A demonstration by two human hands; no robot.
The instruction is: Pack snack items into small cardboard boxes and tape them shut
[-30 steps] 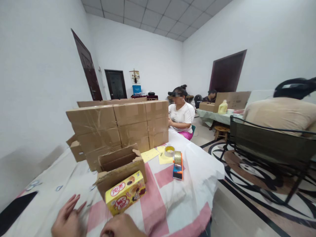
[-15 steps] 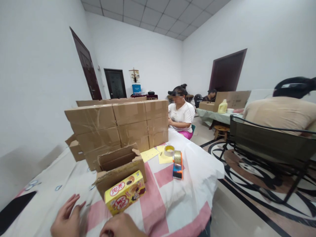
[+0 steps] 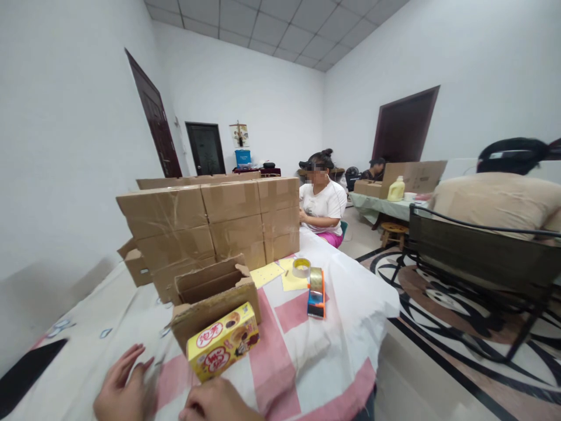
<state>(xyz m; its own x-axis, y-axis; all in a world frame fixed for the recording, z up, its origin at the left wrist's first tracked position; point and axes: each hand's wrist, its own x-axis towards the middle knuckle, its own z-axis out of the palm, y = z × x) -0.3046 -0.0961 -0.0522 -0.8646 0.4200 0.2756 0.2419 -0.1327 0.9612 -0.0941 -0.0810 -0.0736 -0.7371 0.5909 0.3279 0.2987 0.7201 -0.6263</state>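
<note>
A yellow printed box (image 3: 223, 342) lies on the tablecloth, against the front of an open cardboard box (image 3: 214, 292). My left hand (image 3: 123, 386) rests at the bottom left with its fingers apart and nothing in them. Just below the yellow box is my right hand (image 3: 219, 400), its fingers curled; their tips and anything in them are hidden. Behind the open box stands a stack of taped cartons (image 3: 210, 219). To the right lie a tape dispenser (image 3: 316, 295) and a tape roll (image 3: 301, 268).
Yellow sheets (image 3: 291, 280) lie beside the tape roll. A black flat object (image 3: 30, 374) is at the left edge. A person in a white shirt (image 3: 326, 202) sits past the cartons; another person (image 3: 495, 196) sits in a chair at the right.
The view has shifted very slightly. Both hands and the boxes keep their places; the seated person at the right has moved the head a little to the left.
</note>
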